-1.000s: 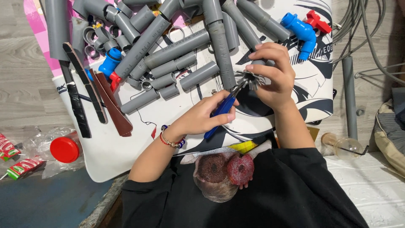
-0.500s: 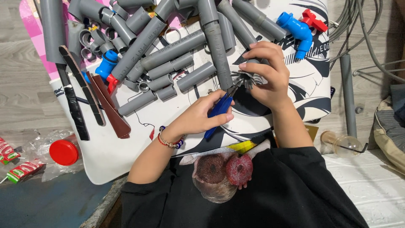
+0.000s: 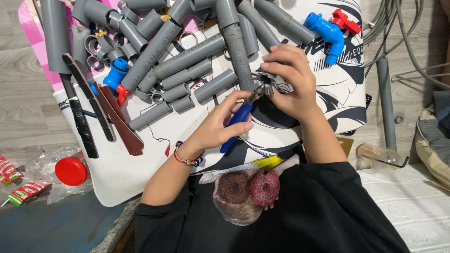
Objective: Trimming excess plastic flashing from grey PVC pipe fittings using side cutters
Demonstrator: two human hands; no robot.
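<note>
My left hand [image 3: 216, 127], with a beaded bracelet at the wrist, grips blue-handled pliers [image 3: 237, 122]. The pliers' jaws reach up to a small grey ribbed fitting [image 3: 264, 85]. My right hand [image 3: 294, 80] pinches that fitting from the right with its fingertips. Both hands work over a white board with black artwork [image 3: 123, 174]. Just behind them lies a pile of grey pipe pieces and elbows [image 3: 187, 58].
A blue valve with a red handle [image 3: 329, 27] lies at the back right, another blue valve [image 3: 117, 74] at the left. Dark flat strips [image 3: 85, 115] and a brown strip [image 3: 123, 127] lie at the left. A red lid [image 3: 70, 171] sits in clear plastic. Cables [image 3: 398, 23] hang right.
Both hands have stayed together on the fitting and shifted slightly up and left. The pliers' jaws remain at the fitting.
</note>
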